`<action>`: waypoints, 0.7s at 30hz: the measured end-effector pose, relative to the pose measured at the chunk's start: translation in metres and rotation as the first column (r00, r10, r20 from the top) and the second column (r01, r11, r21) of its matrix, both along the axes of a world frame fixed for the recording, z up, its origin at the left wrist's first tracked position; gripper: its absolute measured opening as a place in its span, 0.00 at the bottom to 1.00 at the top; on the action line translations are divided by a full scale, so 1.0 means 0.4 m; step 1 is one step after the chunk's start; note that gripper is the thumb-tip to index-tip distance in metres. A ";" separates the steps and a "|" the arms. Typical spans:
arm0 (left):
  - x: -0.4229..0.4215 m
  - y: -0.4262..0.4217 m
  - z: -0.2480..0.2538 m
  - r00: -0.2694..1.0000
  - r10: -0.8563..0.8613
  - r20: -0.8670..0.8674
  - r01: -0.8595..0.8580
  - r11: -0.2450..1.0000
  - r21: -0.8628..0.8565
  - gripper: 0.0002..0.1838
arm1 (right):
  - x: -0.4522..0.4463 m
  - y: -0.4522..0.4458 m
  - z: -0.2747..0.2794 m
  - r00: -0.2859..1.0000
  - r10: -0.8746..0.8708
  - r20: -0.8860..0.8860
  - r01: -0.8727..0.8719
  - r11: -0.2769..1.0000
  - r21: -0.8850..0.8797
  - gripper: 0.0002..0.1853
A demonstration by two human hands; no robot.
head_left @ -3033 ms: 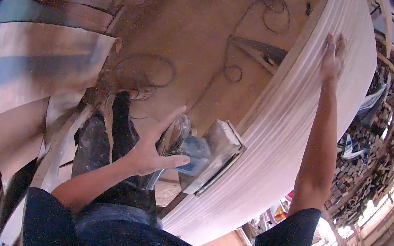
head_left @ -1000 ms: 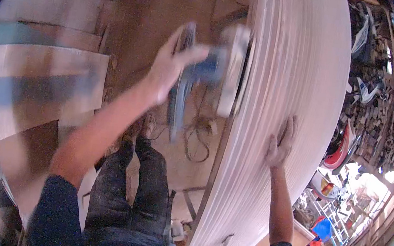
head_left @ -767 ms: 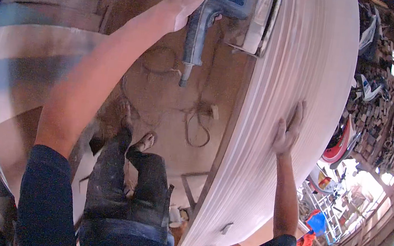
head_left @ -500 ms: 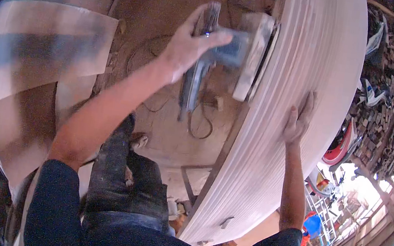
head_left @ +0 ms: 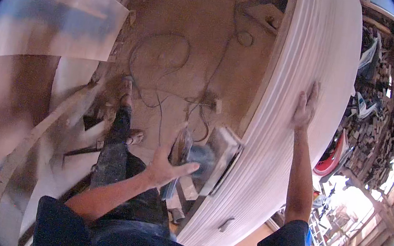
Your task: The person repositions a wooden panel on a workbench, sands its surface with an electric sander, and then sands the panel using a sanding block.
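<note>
A blue power sander [head_left: 202,160] with a pale, dusty box-like base is in my left hand [head_left: 164,166], whose fingers wrap round its body with the thumb on top. The sander's flat face lies against the near left edge of a long whitish panel with fine lengthwise grooves [head_left: 278,138]. Farther up, my right hand [head_left: 305,109] rests flat on the panel's surface, its fingers extended and nothing held. A small dark piece [head_left: 226,224] lies on the lower part of the panel.
A looped cable [head_left: 171,35] runs over the dusty brown floor [head_left: 182,3]. Pale boards [head_left: 67,16] stand at the left. Stacked wood pieces [head_left: 379,121] and a red-and-white curved object [head_left: 333,157] are at the right. My bare feet and dark trousers show below the cable.
The sander and my left hand have moved down along the panel's edge, nearer my body. My right hand stays flat on the panel. The view has shifted somewhat.
</note>
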State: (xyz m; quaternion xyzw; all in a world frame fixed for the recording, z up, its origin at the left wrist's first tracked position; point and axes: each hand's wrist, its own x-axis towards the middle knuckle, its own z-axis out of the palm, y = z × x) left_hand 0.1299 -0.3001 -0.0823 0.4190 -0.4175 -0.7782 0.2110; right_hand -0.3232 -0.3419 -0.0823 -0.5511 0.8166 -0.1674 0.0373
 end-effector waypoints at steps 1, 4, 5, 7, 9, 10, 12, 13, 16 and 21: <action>0.013 0.022 0.006 1.000 -0.014 -0.024 0.016 0.998 0.067 0.55 | -0.004 0.003 -0.003 1.000 0.016 -0.017 -0.016 1.000 -0.005 0.34; 0.014 0.016 0.011 0.998 -0.056 -0.006 0.056 0.996 0.076 0.55 | 0.007 -0.008 0.013 1.000 0.028 -0.015 -0.028 1.000 -0.007 0.35; 0.013 0.008 0.012 0.997 -0.077 0.009 0.076 0.994 0.078 0.55 | 0.014 -0.016 0.020 1.000 0.016 0.009 -0.016 1.000 -0.004 0.35; -0.034 -0.038 -0.002 1.000 0.000 -0.013 0.001 0.999 0.047 0.55 | 0.007 -0.014 0.015 0.999 0.018 0.047 -0.017 1.000 -0.011 0.35; -0.072 -0.110 -0.017 0.997 0.062 -0.035 -0.061 0.998 0.026 0.55 | -0.001 -0.015 0.011 0.996 0.005 0.087 -0.005 1.000 -0.008 0.35; -0.082 -0.154 -0.013 0.998 0.039 -0.042 -0.039 0.999 -0.001 0.55 | -0.006 -0.016 0.009 0.997 0.023 0.068 -0.022 0.999 -0.028 0.35; -0.094 -0.166 -0.003 0.991 0.054 -0.119 -0.043 0.994 0.098 0.54 | 0.000 -0.004 0.019 0.998 0.035 0.047 -0.033 0.999 -0.040 0.35; -0.087 -0.156 -0.003 0.991 0.054 -0.120 -0.043 0.995 0.092 0.54 | 0.005 -0.006 0.022 0.999 0.008 0.045 -0.007 1.000 -0.024 0.35; -0.046 -0.084 -0.016 0.997 -0.036 0.070 0.046 0.988 -0.146 0.54 | -0.015 -0.008 0.014 1.000 0.004 0.015 -0.004 1.000 -0.017 0.35; -0.081 -0.120 -0.005 0.999 0.035 0.023 -0.037 0.997 0.069 0.52 | -0.034 0.002 0.002 0.995 0.048 0.089 -0.045 0.998 -0.038 0.36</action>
